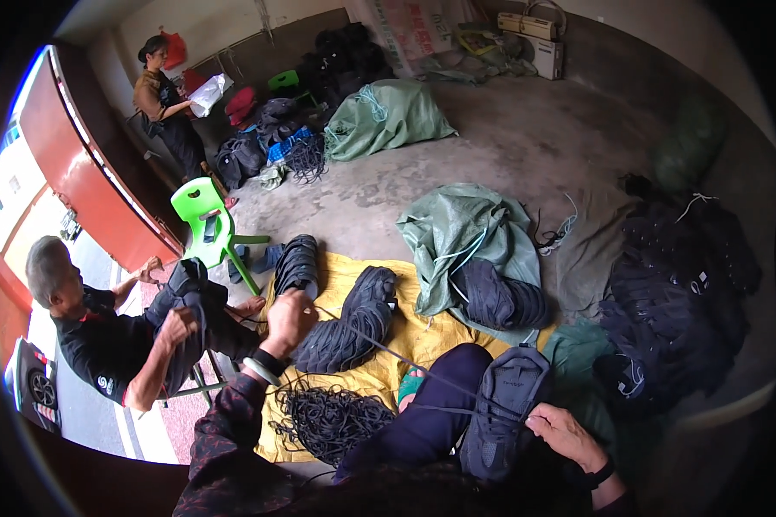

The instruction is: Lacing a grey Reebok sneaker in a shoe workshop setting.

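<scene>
One dark shoe upper (pixel 504 405) lies across your lap, sole side down and toe toward you, resting on your dark-trousered knee. Your right hand (pixel 567 433) sits at its near right edge, fingers curled and pinched on the end of a thin dark cord (pixel 379 345). That cord runs taut from the shoe up and to the left, where your left hand (pixel 290 317) is raised and closed around its far end, well apart from the right. A pale bangle and a dark band circle that left wrist.

Below the left forearm, a tangled heap of black laces (pixel 329 420) lies on a yellow sheet (pixel 422 340) spread over the concrete floor (pixel 526 138). Two stacks of dark uppers (pixel 353 323) rest on the same sheet, just beyond the left hand. A grey-green woven sack (pixel 461 233) slumps behind them with another bundle of uppers spilling from its mouth. To your right a large pile of black uppers (pixel 672 293) covers the floor.

On your left a seated person (pixel 103 336) in a black shirt grips a dark bundle with both hands, beside a green plastic chair (pixel 205 220). Farther back a standing person (pixel 165 108) holds something white, near another tied green sack (pixel 384 116) and more dark heaps against the wall.
</scene>
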`<state>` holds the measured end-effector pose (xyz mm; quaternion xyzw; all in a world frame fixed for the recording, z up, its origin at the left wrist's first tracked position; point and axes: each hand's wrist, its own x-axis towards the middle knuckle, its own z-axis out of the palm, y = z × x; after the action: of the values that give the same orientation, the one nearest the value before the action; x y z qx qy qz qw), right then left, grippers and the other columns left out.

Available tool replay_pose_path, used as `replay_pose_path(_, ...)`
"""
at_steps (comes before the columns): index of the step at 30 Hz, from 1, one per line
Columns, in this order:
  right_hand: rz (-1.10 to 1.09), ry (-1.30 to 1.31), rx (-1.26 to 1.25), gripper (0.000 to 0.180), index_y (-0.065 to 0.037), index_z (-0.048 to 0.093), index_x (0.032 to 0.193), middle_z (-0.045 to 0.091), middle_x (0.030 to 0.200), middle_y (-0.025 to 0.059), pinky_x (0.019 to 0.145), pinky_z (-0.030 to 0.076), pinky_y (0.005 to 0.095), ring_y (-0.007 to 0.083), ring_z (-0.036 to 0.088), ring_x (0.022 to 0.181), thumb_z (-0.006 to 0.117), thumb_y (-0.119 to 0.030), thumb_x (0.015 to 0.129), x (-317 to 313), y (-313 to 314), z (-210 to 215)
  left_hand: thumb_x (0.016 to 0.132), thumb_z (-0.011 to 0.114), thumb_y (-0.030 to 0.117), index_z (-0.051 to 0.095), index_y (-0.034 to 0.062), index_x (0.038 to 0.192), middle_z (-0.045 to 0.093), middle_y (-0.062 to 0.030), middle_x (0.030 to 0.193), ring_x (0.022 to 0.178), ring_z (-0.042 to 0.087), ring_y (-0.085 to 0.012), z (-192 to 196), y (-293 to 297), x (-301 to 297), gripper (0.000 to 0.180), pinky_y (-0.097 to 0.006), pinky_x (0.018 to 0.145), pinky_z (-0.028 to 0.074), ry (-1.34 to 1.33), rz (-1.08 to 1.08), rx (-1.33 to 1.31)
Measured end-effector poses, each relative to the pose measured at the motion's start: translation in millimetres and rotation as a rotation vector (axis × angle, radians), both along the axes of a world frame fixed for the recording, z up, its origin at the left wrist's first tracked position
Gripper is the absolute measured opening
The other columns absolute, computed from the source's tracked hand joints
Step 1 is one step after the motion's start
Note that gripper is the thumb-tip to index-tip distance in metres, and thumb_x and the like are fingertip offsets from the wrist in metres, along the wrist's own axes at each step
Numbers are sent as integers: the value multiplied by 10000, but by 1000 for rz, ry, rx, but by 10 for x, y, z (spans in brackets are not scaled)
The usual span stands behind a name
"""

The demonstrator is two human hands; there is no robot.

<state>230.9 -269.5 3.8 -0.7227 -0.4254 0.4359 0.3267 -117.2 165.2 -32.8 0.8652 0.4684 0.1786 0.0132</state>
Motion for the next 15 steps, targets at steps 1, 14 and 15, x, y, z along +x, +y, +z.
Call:
replay_pose_path(1,7,-8,10,206,14,626,946,637,778,101,718,501,334,205,616,728,609,-189,978,-15,7,-8,824,651,205,661,91,726,683,-154,757,726,694,-343,-185,242,-253,150,-467,686,574,89,244,54)
replay_pose_path(14,-38,2,-66,228,24,652,955,646,763,80,680,507,326,164,610,705,612,-200,966,-3,5,25,888,656,289,766,205,914,705,-82,989,1001,674,-264,-371,-653,488,142,-427,821,558,421,-420,-349)
replay_pose_path(15,-34,-4,-67,229,24,653,958,651,767,85,678,508,325,165,613,701,612,-201,966,0,14,-2,897,659,284,771,187,941,696,-76,985,999,665,-262,-418,-727,607,155,-403,839,550,190,-586,-341)
